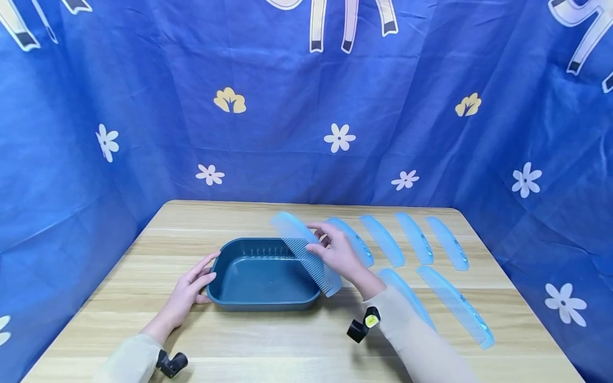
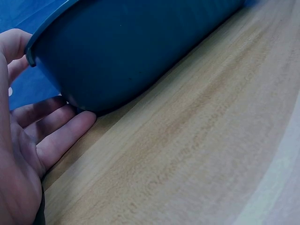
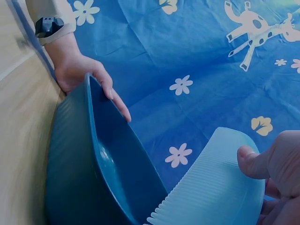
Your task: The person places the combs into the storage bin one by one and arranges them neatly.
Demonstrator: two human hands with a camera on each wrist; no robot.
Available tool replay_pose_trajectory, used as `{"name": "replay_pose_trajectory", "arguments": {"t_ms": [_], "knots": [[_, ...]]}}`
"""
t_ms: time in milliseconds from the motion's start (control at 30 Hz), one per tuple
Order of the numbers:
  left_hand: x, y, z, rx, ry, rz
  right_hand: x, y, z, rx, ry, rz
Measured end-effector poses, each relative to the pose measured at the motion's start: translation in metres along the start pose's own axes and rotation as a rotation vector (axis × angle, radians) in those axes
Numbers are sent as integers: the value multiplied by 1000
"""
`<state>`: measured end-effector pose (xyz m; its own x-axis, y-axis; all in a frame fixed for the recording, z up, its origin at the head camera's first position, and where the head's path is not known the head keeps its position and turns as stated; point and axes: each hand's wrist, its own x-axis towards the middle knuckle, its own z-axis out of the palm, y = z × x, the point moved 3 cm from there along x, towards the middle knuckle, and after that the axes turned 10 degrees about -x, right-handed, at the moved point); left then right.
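A dark teal plastic basin (image 1: 268, 306) sits on the table, its inside bare where it shows. At the basin's left end, my left hand (image 1: 190, 287) holds the rim with thumb and forefinger; in the left wrist view the other fingers (image 2: 65, 136) touch the wall low down. My right hand (image 1: 337, 255) pinches a light blue translucent comb (image 1: 306, 250) by its back edge, slanted over the basin's right end. In the right wrist view the comb (image 3: 215, 183) has its teeth toward the basin (image 3: 70, 154), and the thumb lies on its flat side.
Several similar combs lie right of the basin: a back row with one comb (image 1: 414, 238) among others, and two nearer, one comb (image 1: 457, 306) and another comb (image 1: 407, 295) partly behind the right sleeve. A blue patterned curtain (image 1: 287, 149) surrounds the wooden table (image 1: 268, 346).
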<state>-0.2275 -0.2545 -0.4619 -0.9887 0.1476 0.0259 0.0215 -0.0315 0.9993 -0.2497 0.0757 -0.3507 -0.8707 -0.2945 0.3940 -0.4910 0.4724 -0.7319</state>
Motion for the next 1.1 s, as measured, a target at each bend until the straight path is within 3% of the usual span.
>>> {"name": "replay_pose_trajectory", "arguments": {"t_ms": [200, 467, 700, 1100], "knots": [[0, -1, 0, 8, 4, -1, 9, 8, 11, 3, 18, -5], [-1, -2, 1, 18, 8, -1, 13, -1, 26, 6, 42, -53], [-4, -3, 1, 8, 2, 5, 12, -2, 43, -47, 11, -51], [-3, 0, 3, 13, 1, 23, 13, 6, 66, -187, -82, -177]]}}
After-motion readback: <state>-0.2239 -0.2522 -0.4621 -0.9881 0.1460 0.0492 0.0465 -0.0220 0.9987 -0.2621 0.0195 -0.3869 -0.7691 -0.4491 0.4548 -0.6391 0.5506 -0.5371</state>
